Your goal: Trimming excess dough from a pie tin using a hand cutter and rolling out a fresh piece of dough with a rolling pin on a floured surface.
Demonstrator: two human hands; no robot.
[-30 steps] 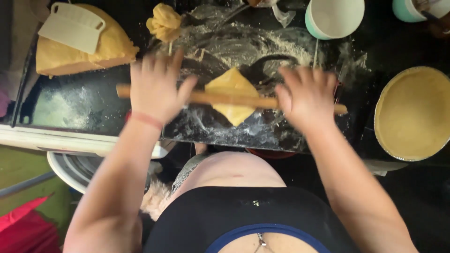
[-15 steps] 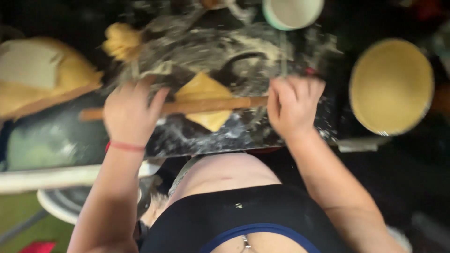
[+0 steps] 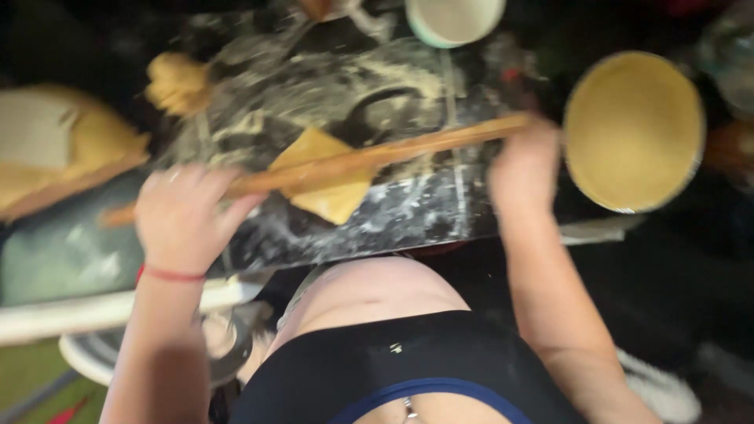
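Here, at the left edge of the dark, floured worktop (image 3: 408, 212), a large yellow block of dough (image 3: 75, 157) lies with a pale scraper (image 3: 31, 137) resting on top; compared with a second earlier it sits lower and further left in view, which reflects the camera swinging rather than the block moving. Just right of it, near the far edge, is a small ragged dough lump (image 3: 179, 82). The left hand (image 3: 184, 220) — a red band (image 3: 171, 274) at the wrist — lies over the near end of the wooden rolling pin (image 3: 369, 157), palm down and fingers spread, pressing rather than clenching. The pin was level half a second ago; it now slants, its right end raised toward the far edge, so the stroke appears to be turning across the dough. Beneath the pin's middle lies the flat yellow dough piece (image 3: 322, 177), roughly diamond-shaped, at the centre of the worktop. The right hand (image 3: 525, 169) rests on the pin's far end; motion blur hides whether its fingers wrap it. Beyond, at the far edge, stands a pale bowl (image 3: 454, 17). At the right edge a round pan lined with pastry (image 3: 633, 129) sits close to the right hand — the nearest obstacle to the pin's swing.
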